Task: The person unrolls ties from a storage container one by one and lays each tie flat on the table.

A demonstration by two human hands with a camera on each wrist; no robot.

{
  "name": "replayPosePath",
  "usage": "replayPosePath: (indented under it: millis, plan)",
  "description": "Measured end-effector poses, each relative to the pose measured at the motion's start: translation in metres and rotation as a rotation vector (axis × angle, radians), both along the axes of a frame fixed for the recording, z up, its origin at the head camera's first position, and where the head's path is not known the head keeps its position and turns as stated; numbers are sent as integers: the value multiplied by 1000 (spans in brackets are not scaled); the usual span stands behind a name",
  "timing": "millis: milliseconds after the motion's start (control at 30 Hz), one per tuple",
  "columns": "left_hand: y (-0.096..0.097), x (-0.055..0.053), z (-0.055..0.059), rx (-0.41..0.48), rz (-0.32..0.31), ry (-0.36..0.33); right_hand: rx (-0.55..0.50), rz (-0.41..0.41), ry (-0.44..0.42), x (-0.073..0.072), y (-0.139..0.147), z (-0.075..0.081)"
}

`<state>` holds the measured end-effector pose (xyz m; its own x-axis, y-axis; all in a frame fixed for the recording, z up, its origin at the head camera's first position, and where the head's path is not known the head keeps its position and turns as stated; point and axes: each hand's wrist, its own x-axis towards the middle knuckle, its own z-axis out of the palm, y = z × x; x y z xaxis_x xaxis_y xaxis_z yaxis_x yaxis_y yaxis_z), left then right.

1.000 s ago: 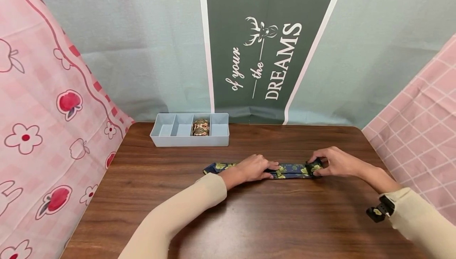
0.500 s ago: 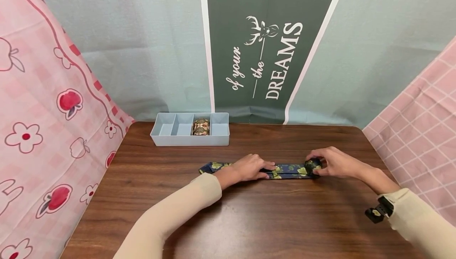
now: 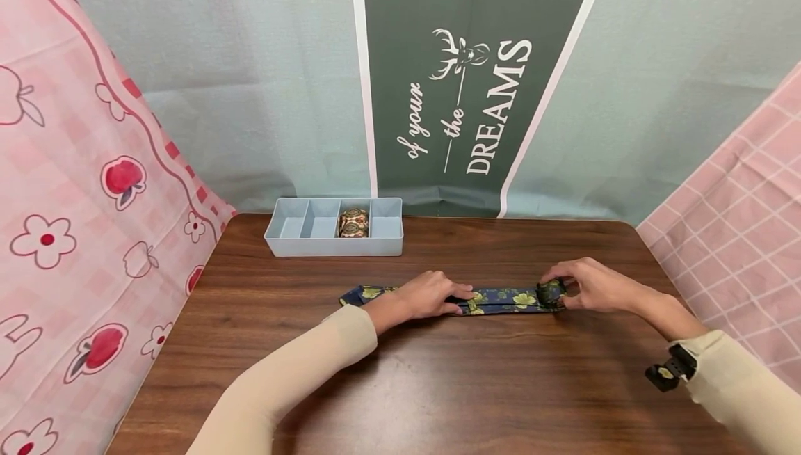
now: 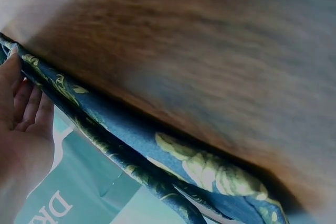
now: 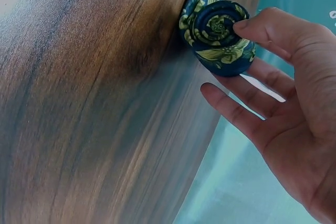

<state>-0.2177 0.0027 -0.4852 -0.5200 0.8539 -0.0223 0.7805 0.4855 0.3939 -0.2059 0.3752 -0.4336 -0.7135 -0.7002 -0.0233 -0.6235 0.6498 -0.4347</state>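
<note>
A navy necktie (image 3: 500,298) with yellow flowers lies stretched across the table, its pointed end at the left. Its other end is wound into a roll (image 5: 220,30), whose spiral side faces the right wrist camera. My right hand (image 3: 588,286) holds this roll between thumb and fingers, thumb on the spiral. My left hand (image 3: 428,295) grips the flat length near its middle, thumb along the near edge and fingers along the far one. Under that hand, part of the tie is hidden. In the left wrist view the tie (image 4: 131,129) runs diagonally away to the fingertips.
At the back left of the wooden table (image 3: 475,385) stands a pale blue divided box (image 3: 332,248). One compartment holds a rolled patterned tie (image 3: 353,223) in brown and cream. Curtains hang behind the table and on both sides.
My left hand has moved left, and the flat part of the tie has slid left with it. My right hand and the roll stay at nearly the same spot, the roll having turned.
</note>
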Motion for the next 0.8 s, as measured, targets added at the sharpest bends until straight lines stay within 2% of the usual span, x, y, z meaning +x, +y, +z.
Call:
replayPosePath:
  millis: [367, 600, 800]
  plan:
    - [1, 1, 3, -10, 11, 26, -7, -23, -44, -1, 5, 0]
    - [14, 3, 14, -64, -3, 38, -30, -24, -75, -1, 5, -1]
    - [31, 5, 16, -23, 7, 46, -59, -16, -89, 0, 4, -1]
